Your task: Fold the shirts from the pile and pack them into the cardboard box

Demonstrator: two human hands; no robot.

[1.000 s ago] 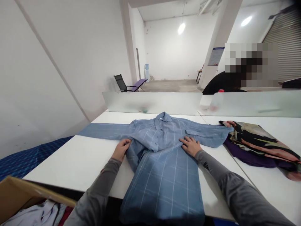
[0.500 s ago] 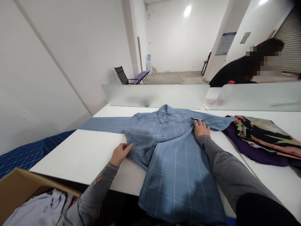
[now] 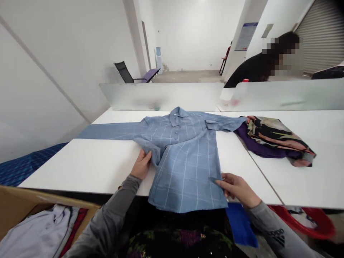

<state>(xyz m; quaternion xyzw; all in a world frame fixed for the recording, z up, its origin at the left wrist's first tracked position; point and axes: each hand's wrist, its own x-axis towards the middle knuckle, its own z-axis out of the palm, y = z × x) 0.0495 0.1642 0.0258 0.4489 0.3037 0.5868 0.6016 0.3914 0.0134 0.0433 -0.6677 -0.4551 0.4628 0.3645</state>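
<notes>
A blue checked shirt (image 3: 185, 161) lies front up on the white table (image 3: 107, 157), its collar at the far side and its hem over the near edge. Both sleeves stretch out sideways. My left hand (image 3: 142, 165) is closed on the shirt's left side edge, where the cloth is bunched and slightly lifted. Lower down, my right hand (image 3: 239, 188) pinches the right side edge near the hem between thumb and fingers. The right sleeve's end touches a pile of folded clothes, dark floral (image 3: 276, 138) over purple (image 3: 258, 147).
A frosted divider (image 3: 166, 96) runs along the table's back, with a person in black (image 3: 249, 68) beyond it. At the lower left stands a cardboard box (image 3: 24, 195) of clothes. A red basin (image 3: 325, 225) sits below the table at right. Blue cloth (image 3: 34, 159) lies at left.
My right hand has moved from near the right sleeve down to the side edge by the hem and pinches it. My left hand now grips the left edge, lifting the cloth. The view has shifted.
</notes>
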